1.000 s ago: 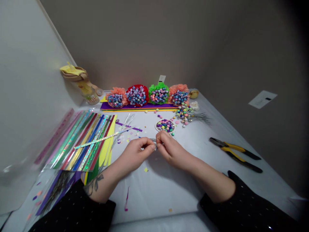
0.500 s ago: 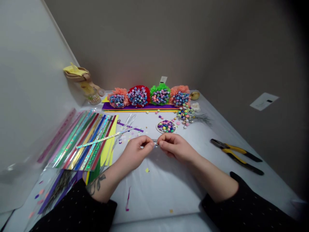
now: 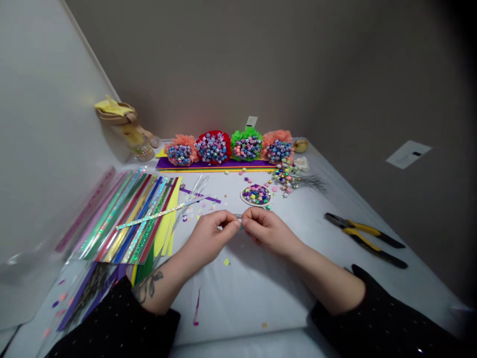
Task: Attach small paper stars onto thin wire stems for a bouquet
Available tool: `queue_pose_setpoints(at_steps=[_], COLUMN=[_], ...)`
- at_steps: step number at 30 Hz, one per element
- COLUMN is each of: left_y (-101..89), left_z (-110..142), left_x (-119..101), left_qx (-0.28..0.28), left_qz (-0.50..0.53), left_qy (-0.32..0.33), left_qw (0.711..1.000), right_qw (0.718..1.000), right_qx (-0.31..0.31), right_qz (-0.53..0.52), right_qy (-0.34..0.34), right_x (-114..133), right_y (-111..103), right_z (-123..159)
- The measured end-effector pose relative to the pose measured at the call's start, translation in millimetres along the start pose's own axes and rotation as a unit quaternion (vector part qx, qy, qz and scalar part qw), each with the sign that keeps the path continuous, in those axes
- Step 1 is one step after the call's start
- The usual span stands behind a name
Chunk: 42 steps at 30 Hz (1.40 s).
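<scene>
My left hand (image 3: 210, 236) and my right hand (image 3: 266, 231) meet in the middle of the white table, their fingertips pinching a short silver wire (image 3: 238, 216). Most of the wire is hidden by my fingers, so its full shape cannot be seen. A round dish of small paper stars (image 3: 255, 195) lies just beyond my right hand, not touching it. Left of my left hand, a holographic strip (image 3: 151, 217) rests across a fan of coloured strips (image 3: 126, 219).
Along the back stand several crepe-paper pompoms filled with paper stars (image 3: 214, 147). Loose beads and sequins (image 3: 285, 176) lie to their front right. Yellow-handled pliers (image 3: 363, 238) rest on the right. Thin wires (image 3: 194, 194) and small paper scraps lie near the strips.
My right hand has dropped slightly and drawn its fingers lower around the wire. The left hand stays almost still, and the view has shifted a little.
</scene>
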<state>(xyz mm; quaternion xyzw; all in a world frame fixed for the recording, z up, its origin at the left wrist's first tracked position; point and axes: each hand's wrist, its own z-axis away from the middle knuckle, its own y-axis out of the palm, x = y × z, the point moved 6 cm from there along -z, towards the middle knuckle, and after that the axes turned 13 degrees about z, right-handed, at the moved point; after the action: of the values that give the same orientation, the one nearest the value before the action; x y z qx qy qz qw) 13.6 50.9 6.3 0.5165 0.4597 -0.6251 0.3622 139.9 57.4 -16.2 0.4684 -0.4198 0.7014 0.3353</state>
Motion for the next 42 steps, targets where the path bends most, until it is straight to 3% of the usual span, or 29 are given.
queue_pose_setpoints(at_steps=[3,8,11,18,26,32,38,42], left_y=[0.6,-2.9,-4.5,-3.9,-2.7,-2.0,1.7,-0.3], left_z=[-1,-3,-3,-2,0,-2,-3,-3], left_x=[1,1,1,1,2,8,14,10], left_qx=[0.01,0.001,-0.001,0.005,-0.002,-0.009,-0.015,-0.02], left_qz=[0.008,0.032,0.043,0.059,0.066,0.075,0.068,0.055], left_qy=[-0.004,-0.019,-0.023,-0.02,-0.043,-0.052,-0.049,-0.027], left_qw=[1.0,0.999,0.999,0.998,0.997,0.996,0.996,0.998], right_qw=[0.999,0.99,0.982,0.992,0.998,0.998,0.995,0.997], right_qx=[-0.027,0.021,0.039,0.019,-0.051,-0.033,-0.093,-0.059], right_qz=[0.024,-0.139,-0.176,-0.117,0.017,0.036,0.002,-0.035], right_qy=[-0.022,0.029,0.048,0.037,-0.035,-0.031,-0.031,-0.018], right_x=[2,-2,-2,-3,4,7,4,0], right_y=[-2,1,2,0,-7,-4,-8,-6], right_z=[1,2,2,1,1,0,0,0])
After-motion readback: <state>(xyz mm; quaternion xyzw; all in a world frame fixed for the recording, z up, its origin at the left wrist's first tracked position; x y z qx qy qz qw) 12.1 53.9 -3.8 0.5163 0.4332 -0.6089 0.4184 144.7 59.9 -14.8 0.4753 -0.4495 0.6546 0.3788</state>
